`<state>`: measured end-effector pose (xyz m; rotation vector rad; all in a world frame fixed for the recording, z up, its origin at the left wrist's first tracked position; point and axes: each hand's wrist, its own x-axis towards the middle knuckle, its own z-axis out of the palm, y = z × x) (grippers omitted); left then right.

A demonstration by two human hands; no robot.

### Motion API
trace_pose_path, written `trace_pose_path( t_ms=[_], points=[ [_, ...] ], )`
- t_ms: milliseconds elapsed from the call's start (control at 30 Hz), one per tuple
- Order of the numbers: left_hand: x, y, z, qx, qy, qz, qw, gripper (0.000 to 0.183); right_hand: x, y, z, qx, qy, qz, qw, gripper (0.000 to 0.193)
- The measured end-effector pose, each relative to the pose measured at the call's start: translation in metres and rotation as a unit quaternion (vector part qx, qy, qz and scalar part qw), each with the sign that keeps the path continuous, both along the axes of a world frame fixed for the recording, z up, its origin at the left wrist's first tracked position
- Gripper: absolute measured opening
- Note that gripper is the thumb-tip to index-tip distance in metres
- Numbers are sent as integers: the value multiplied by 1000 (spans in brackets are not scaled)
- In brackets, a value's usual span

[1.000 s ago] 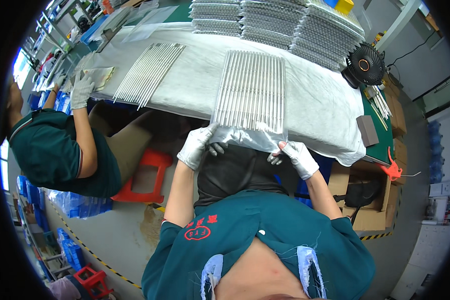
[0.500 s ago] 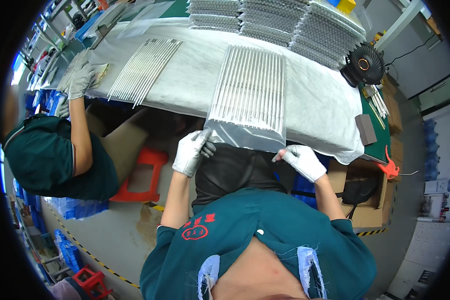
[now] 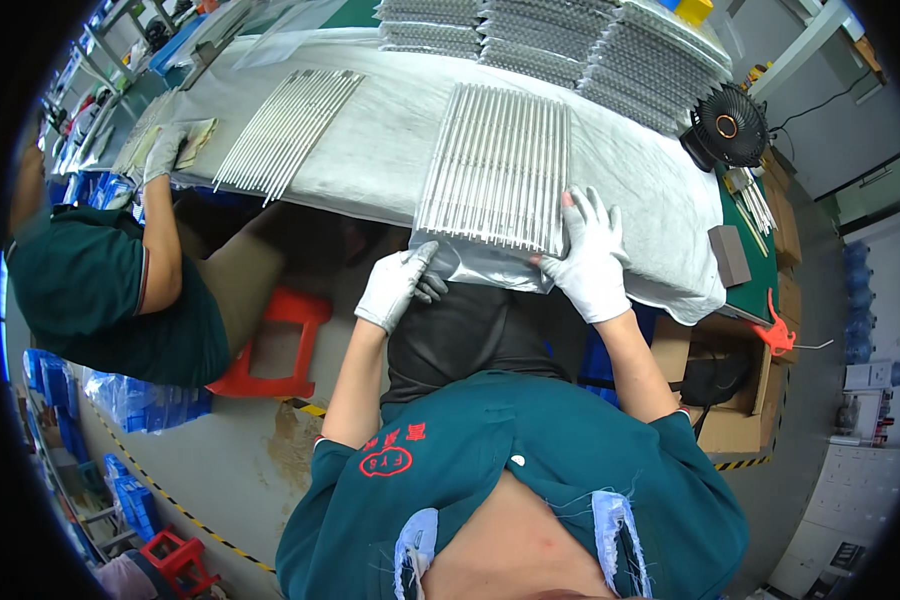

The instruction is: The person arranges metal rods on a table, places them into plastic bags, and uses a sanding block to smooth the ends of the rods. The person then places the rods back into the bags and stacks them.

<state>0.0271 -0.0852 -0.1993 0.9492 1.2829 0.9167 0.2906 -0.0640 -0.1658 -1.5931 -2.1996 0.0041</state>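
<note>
Workshop bench [image 3: 390,150], long, draped in white cloth [image 3: 660,230]; grey floor below, yellow-black tape line.

Rod bundle [image 3: 498,165]: flat row of thin metal rods, side by side, lying on silver film [image 3: 490,268] at near bench edge, in front of wearer. Rods look squared up and even at near ends; film underneath, its near flap hanging off the edge, not folded over rods. Judged: laying-out done, wrapping not yet begun.

Left hand [image 3: 395,285], white glove: pinching film's near-left corner below the bench edge. Right hand [image 3: 590,255], white glove: spread flat, fingers open, pressing near-right corner of bundle and film.

Counts: 1 bundle in hand; 1 looser row of rods [image 3: 285,130] further left on cloth; finished stacks [image 3: 560,40] at far edge, about 4 piles, exact number unclear. 1 small black fan [image 3: 725,125] at right. 1 grey block [image 3: 730,255] near right bench end. 1 red stool [image 3: 270,340].

Co-worker seated left, green shirt; gloved hand [image 3: 160,150] resting on bench.
</note>
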Motion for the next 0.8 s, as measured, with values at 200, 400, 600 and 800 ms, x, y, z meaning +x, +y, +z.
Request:
trace_pose_path(
  t_ms=[200,400,600,800],
  points=[
    [-1,-10,-13,16,-6,23,1000,43,23,-19,9,27,43,36,998,93],
    [4,-17,-12,26,-16,26,999,38,25,-13,9,63,64,35,995,82],
    [22,-22,3,37,-29,-20,999,33,21,-8,13,119,-10,46,992,82],
    [26,-20,2,45,-31,-18,998,29,25,-4,9,121,6,68,990,85]
  ],
)
